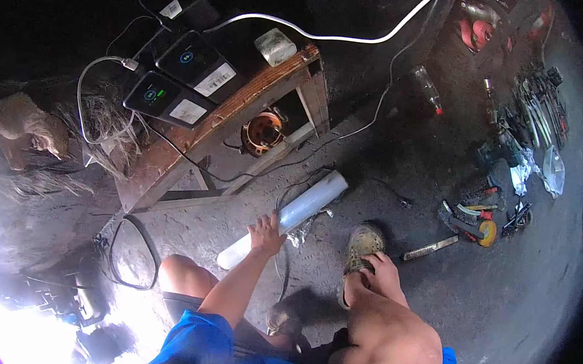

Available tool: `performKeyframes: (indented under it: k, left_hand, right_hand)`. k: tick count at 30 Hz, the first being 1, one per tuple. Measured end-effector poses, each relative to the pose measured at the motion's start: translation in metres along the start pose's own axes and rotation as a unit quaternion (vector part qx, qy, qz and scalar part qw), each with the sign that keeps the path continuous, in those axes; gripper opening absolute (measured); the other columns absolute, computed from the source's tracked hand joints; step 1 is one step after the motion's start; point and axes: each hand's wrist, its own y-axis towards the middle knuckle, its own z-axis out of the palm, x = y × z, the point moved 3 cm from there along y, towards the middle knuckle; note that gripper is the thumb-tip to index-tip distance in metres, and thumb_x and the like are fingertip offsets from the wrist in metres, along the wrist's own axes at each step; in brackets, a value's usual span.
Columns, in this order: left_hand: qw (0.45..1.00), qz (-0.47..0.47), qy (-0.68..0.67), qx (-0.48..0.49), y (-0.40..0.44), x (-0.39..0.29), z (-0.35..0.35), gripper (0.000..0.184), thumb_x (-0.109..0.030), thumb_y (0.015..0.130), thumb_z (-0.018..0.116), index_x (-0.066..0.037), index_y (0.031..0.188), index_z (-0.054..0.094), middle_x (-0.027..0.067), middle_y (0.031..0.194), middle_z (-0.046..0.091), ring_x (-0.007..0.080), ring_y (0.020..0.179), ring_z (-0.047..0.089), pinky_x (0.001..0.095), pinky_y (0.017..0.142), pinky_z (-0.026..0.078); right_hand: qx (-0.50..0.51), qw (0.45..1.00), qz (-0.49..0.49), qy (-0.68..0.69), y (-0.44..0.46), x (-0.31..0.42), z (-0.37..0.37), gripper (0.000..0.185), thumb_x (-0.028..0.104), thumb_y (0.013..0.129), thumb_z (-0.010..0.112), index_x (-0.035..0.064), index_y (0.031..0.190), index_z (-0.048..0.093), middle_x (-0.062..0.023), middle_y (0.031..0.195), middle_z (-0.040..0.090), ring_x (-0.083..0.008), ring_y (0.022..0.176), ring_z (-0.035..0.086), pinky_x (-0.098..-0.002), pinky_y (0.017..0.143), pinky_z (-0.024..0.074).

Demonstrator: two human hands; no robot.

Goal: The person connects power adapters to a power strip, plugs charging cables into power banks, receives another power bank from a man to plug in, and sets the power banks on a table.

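A long pale, shiny roll (312,199) lies slantwise on the dark floor. My left hand (266,235) rests on its near part, fingers spread over the surface. Crumpled shiny scraps (297,236) lie beside the roll, and a thin dark cable passes under it. My right hand (381,277) is down at my foot, its fingers lying apart over the top of a worn clog (366,241). Just right of the clog is a flat metal bar (430,248).
A wooden stand (243,96) at upper left carries two phones (198,58) (164,98) with cables and a light block (275,46). An orange-rimmed round part (263,132) sits within its frame. Tools (483,224), a bottle (427,90) and rods (540,116) lie right. Bright glare fills the lower left.
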Motion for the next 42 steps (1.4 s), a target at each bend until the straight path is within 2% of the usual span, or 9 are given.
performKeyframes:
  k: [8,14,17,25,26,29,36,42]
  left_hand:
    - [1.000,0.001,0.012,-0.009,0.001,0.000,0.003,0.087,-0.046,0.083,0.067,-0.012,0.149,0.022,0.0165,0.142,0.040,0.0334,0.133,0.039,0.0593,0.103,0.032]
    - [1.000,0.001,0.007,0.005,-0.002,-0.002,-0.003,0.084,-0.044,0.083,0.068,-0.011,0.148,0.024,0.0163,0.142,0.040,0.0339,0.133,0.039,0.0593,0.103,0.033]
    - [1.000,0.002,0.008,-0.019,-0.001,-0.001,0.002,0.083,-0.043,0.083,0.069,-0.010,0.147,0.026,0.0165,0.142,0.041,0.0339,0.133,0.039,0.0591,0.103,0.033]
    - [1.000,0.006,0.000,-0.020,-0.002,-0.001,-0.001,0.084,-0.043,0.082,0.069,-0.012,0.148,0.025,0.0152,0.140,0.041,0.0323,0.130,0.041,0.0602,0.102,0.034]
    - [1.000,0.005,0.001,-0.021,-0.003,0.000,0.000,0.085,-0.043,0.082,0.069,-0.013,0.148,0.025,0.0150,0.140,0.042,0.0322,0.130,0.041,0.0603,0.102,0.033]
    - [1.000,0.003,-0.003,-0.024,-0.002,-0.002,0.000,0.085,-0.042,0.081,0.070,-0.013,0.148,0.025,0.0145,0.139,0.042,0.0321,0.130,0.041,0.0605,0.102,0.033]
    - [1.000,-0.001,-0.008,-0.025,-0.002,-0.001,-0.001,0.085,-0.043,0.082,0.069,-0.015,0.148,0.024,0.0150,0.141,0.041,0.0333,0.133,0.038,0.0612,0.104,0.031]
    - [1.000,0.004,-0.027,-0.009,-0.001,0.002,0.001,0.087,-0.044,0.082,0.068,-0.013,0.149,0.022,0.0162,0.143,0.040,0.0347,0.135,0.036,0.0616,0.106,0.029]
  right_hand:
    - [0.014,1.000,0.023,0.010,0.000,0.004,-0.004,0.036,0.018,0.076,0.073,0.0122,0.110,0.067,-0.0094,0.112,0.061,-0.0321,0.108,0.057,-0.0406,0.094,0.0473]
    - [0.007,1.000,0.003,-0.002,-0.002,0.001,0.000,0.036,0.019,0.075,0.074,0.0125,0.110,0.067,-0.0088,0.114,0.061,-0.0317,0.108,0.058,-0.0403,0.094,0.0473]
    - [-0.004,1.000,-0.029,-0.010,0.002,-0.005,0.003,0.035,0.023,0.078,0.071,0.0133,0.111,0.065,-0.0097,0.111,0.059,-0.0321,0.106,0.057,-0.0417,0.091,0.0485]
    - [0.016,1.000,0.013,-0.005,0.001,0.003,-0.004,0.039,0.024,0.076,0.074,0.0096,0.112,0.066,-0.0129,0.117,0.059,-0.0337,0.112,0.056,-0.0415,0.096,0.0460]
    - [0.016,1.000,0.010,-0.021,0.001,-0.005,0.003,0.038,0.028,0.079,0.072,0.0173,0.115,0.065,-0.0106,0.116,0.058,-0.0331,0.112,0.056,-0.0420,0.095,0.0468]
    - [0.023,0.999,0.023,-0.001,0.001,-0.007,0.004,0.037,0.027,0.080,0.072,0.0175,0.115,0.066,-0.0105,0.117,0.058,-0.0330,0.113,0.055,-0.0419,0.095,0.0466]
    - [0.019,1.000,0.004,-0.008,0.002,0.000,-0.001,0.036,0.024,0.079,0.072,0.0119,0.112,0.066,-0.0108,0.114,0.059,-0.0331,0.108,0.057,-0.0421,0.093,0.0477]
    - [0.016,1.000,0.004,-0.015,0.001,0.003,-0.003,0.036,0.024,0.078,0.072,0.0131,0.112,0.066,-0.0107,0.111,0.060,-0.0329,0.107,0.058,-0.0419,0.093,0.0478]
